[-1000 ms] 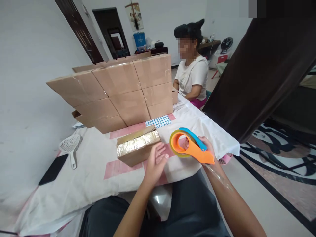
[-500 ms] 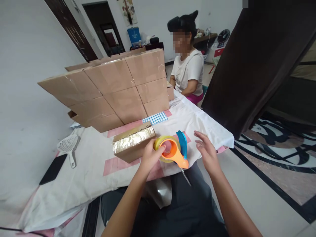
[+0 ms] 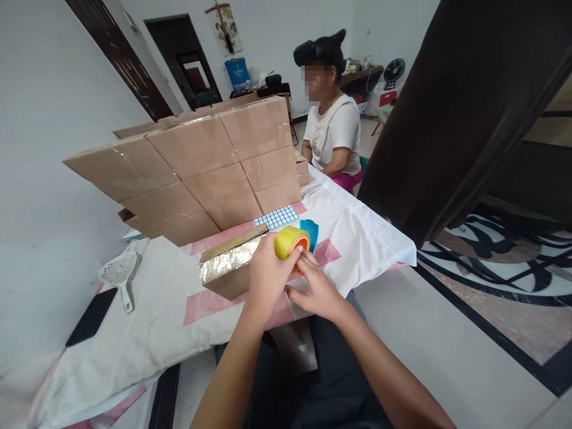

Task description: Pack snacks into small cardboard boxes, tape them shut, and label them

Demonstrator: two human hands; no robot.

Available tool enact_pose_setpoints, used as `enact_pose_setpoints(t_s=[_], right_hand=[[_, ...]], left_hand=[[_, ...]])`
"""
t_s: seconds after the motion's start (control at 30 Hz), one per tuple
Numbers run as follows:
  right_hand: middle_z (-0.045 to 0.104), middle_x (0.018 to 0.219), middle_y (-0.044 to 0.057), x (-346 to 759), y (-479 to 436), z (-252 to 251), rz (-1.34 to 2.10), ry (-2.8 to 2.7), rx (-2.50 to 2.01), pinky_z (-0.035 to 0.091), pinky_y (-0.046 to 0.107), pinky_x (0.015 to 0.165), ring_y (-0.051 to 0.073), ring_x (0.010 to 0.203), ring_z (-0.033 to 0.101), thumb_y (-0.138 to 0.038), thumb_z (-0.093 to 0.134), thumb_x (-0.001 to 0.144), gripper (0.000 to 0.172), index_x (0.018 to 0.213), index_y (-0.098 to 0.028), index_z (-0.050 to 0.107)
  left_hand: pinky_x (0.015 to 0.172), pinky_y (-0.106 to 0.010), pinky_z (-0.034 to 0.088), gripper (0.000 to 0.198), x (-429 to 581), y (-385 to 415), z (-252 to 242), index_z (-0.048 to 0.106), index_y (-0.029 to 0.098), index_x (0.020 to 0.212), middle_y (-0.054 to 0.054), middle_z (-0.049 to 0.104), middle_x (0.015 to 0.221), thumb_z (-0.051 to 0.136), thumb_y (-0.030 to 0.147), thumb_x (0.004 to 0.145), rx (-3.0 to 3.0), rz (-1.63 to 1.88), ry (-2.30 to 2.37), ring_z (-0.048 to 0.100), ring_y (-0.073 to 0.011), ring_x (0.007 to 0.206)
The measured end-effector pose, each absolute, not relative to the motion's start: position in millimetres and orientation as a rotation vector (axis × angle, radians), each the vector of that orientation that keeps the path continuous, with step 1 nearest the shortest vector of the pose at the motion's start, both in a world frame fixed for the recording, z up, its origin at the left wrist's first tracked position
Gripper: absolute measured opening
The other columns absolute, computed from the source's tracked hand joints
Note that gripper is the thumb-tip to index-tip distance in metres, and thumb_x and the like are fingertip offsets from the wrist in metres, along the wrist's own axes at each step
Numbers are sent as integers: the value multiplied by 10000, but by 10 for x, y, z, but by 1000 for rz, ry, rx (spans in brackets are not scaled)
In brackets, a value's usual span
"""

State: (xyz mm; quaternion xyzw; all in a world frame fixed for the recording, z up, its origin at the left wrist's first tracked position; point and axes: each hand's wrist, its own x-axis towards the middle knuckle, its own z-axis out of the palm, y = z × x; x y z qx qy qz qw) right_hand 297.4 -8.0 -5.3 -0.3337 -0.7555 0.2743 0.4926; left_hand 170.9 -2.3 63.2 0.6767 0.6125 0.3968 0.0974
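Observation:
A tape dispenser with a yellow tape roll, an orange core and a blue part is held up over the near side of the table. My left hand is closed around its left side, the thumb near the orange core. Against its near right side my right hand is closed, fingertips at the orange part, which it mostly hides. Just left of my hands stands a small cardboard box with shiny tape along its top edge. A blue-and-white checked card lies behind the dispenser.
A wall of taped cardboard boxes stands across the table's back. At left lie a white slotted skimmer and a black flat item. Another person sits beyond the table. A dark curtain hangs at right.
My right hand has come in from the right and closed on the dispenser. The dispenser has turned, so its orange handle no longer points toward me. My left hand keeps hold.

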Motion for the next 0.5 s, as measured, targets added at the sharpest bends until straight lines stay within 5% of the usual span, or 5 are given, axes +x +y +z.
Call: enact_pose_setpoints(t_s=[0.1, 0.2, 0.33, 0.5], right_hand=[[661, 1055, 107, 2950, -67, -183, 741, -1747, -881, 462, 510, 961, 307, 1013, 598, -257, 713, 774, 293, 1045, -197, 622], [673, 909, 45, 2945, -101, -288, 1030, -1489, -834, 513, 384, 790, 219, 801, 610, -313, 674, 839, 223, 1032, -210, 631], [722, 986, 36, 2987, -239, -324, 1418, -1071, -700, 538, 335, 758, 224, 846, 670, -402, 696, 825, 359, 1137, -228, 653], [752, 1050, 64, 3001, -397, -341, 1582, -820, -602, 557, 362, 825, 274, 953, 706, -410, 677, 808, 422, 1181, -212, 674]], left_hand=[[734, -319, 477, 233, 1692, -111, 625, 630, 231, 993, -17, 719, 927, 668, 425, 870, 1874, 1111, 1713, 670, -215, 832], [875, -354, 505, 277, 1633, -184, 559, 671, 238, 1110, -50, 744, 1083, 610, 427, 917, 1846, 1043, 1597, 690, -240, 1004], [1187, -461, 335, 549, 1454, -213, 408, 572, 268, 1400, -77, 550, 1500, 681, 406, 879, 1879, 981, 1383, 473, -291, 1412], [1247, -498, 250, 869, 1322, -250, 286, 386, 279, 1558, -91, 404, 1613, 789, 338, 791, 1735, 884, 1093, 344, -316, 1507]])
